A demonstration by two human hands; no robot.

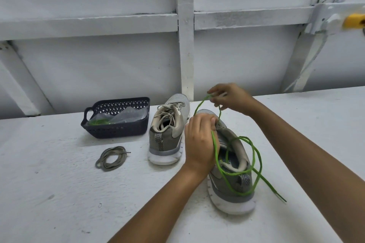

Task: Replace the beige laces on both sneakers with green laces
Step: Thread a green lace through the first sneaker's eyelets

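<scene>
Left hand (199, 140) grips the near sneaker (231, 189); right hand (231, 98) pinches the green lace (214, 144) above its toe.

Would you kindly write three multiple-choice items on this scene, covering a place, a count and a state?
1. Where is the loose beige lace? A on the table before the basket; B in a sneaker; C in a hand.
2. How many sneakers are laced beige? A none; B one; C two.
3. The right hand is: A flat; B on the basket; C pinching the green lace.
Key: 1A, coiled on the table; 2B, only the far sneaker, not the near sneaker; 3C, its fingers pinch it.
</scene>
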